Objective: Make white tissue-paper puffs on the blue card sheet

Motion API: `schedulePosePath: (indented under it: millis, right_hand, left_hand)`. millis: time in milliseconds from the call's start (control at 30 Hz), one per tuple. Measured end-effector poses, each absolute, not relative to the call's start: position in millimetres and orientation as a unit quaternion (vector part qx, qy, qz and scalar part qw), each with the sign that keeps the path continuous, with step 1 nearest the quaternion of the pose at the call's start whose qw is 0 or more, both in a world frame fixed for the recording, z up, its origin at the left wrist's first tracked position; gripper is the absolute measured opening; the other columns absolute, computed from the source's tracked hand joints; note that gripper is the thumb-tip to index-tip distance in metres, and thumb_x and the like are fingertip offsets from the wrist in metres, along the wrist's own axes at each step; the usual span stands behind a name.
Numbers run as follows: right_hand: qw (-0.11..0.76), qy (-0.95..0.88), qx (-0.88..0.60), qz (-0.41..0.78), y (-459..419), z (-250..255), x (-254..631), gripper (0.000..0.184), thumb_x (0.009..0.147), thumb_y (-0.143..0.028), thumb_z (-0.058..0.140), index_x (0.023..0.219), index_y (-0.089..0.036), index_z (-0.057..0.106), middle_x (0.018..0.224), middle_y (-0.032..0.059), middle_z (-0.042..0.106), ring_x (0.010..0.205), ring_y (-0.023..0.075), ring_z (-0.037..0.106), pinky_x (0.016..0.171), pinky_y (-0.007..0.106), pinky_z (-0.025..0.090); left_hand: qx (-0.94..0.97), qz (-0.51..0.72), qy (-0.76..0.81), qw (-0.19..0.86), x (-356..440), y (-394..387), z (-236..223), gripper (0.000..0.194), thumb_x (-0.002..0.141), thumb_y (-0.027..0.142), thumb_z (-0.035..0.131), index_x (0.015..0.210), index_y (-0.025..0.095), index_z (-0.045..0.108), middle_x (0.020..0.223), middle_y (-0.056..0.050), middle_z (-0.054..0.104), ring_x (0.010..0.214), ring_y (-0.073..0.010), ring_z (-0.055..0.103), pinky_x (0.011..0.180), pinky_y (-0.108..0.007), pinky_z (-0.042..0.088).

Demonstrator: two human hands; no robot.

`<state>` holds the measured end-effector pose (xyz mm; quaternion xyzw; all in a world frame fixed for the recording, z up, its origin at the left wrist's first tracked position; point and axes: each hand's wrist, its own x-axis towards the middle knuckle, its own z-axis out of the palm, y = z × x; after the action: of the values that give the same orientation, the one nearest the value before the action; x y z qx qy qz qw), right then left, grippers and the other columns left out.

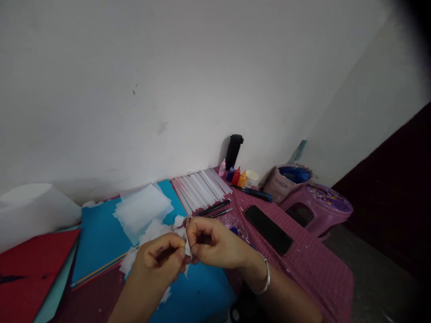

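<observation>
Close together above the table, both hands pinch one small piece of white tissue paper. Thumb and fingertips of my left hand close on its left side. My right hand, with a bangle on the wrist, grips the other side. Part of the piece is hidden behind the fingers. Just behind the hands lie crumpled white tissue pieces. A stack of flat white tissue sheets rests on blue paper. More blue paper spreads below the hands.
White strips lie in a row near the wall. Pens, a phone, a cutter knife, small paint bottles and a black bottle occupy the right side. Red paper is at left; a pink stool stands beyond.
</observation>
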<state>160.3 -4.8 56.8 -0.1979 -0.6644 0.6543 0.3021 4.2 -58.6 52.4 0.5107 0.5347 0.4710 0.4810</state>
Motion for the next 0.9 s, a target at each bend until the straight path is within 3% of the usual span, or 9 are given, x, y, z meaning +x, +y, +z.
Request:
schedulePosePath:
  millis: [133, 333, 567, 700, 900]
  right_hand:
    - [0.308, -0.700, -0.218, 0.606, -7.3, 64.6, 162.1, 0.010, 0.072, -0.014, 0.055, 0.074, -0.017, 0.046, 0.069, -0.0028, 0.047, 0.059, 0.0070, 0.045, 0.057, 0.021, 0.040]
    - [0.302, -0.769, -0.261, 0.500, -10.0, 78.2, 166.3, 0.010, 0.072, -0.016, 0.057, 0.074, -0.017, 0.047, 0.070, -0.0033, 0.047, 0.063, 0.0079, 0.043, 0.060, 0.021, 0.039]
    - [0.318, -0.749, -0.288, 0.505, -9.5, 70.5, 162.9, 0.007, 0.072, -0.010, 0.049, 0.070, -0.017, 0.047, 0.065, -0.0036, 0.048, 0.059, 0.0071, 0.044, 0.055, 0.019, 0.037]
    - [0.325, -0.715, -0.288, 0.548, -8.8, 65.9, 159.4, 0.010, 0.069, -0.007, 0.047, 0.068, -0.017, 0.047, 0.063, -0.0044, 0.049, 0.057, 0.0063, 0.046, 0.053, 0.018, 0.037]
    - [0.335, -0.584, -0.223, 0.705, -1.2, 57.1, 153.5, 0.006, 0.067, -0.011, 0.053, 0.065, -0.015, 0.049, 0.057, -0.0041, 0.053, 0.052, 0.0070, 0.053, 0.054, 0.021, 0.042]
  left_hand:
    - [0.551, 0.463, 0.529, 0.450, 3.2, -59.3, 57.0, 0.015, 0.072, 0.019, 0.051, 0.058, 0.019, 0.056, 0.050, 0.005, 0.051, 0.045, -0.0091, 0.044, 0.041, -0.019, 0.034]
    - [0.661, 0.429, 0.565, 0.244, 6.9, -64.0, 67.6, 0.016, 0.074, 0.018, 0.049, 0.061, 0.021, 0.057, 0.055, 0.005, 0.054, 0.051, -0.0106, 0.050, 0.049, -0.020, 0.039]
    - [0.727, 0.409, 0.547, 0.069, 15.0, -69.0, 67.4, 0.017, 0.079, 0.017, 0.049, 0.065, 0.022, 0.057, 0.060, 0.003, 0.058, 0.055, -0.0115, 0.055, 0.056, -0.022, 0.042]
    - [0.732, 0.415, 0.537, 0.058, 14.2, -68.5, 66.3, 0.019, 0.079, 0.017, 0.047, 0.063, 0.021, 0.056, 0.059, 0.003, 0.058, 0.054, -0.0111, 0.054, 0.056, -0.021, 0.042]
    - [0.710, 0.400, 0.554, 0.169, 6.2, -66.9, 65.7, 0.016, 0.077, 0.016, 0.049, 0.065, 0.022, 0.058, 0.060, 0.006, 0.061, 0.053, -0.0099, 0.055, 0.052, -0.019, 0.042]
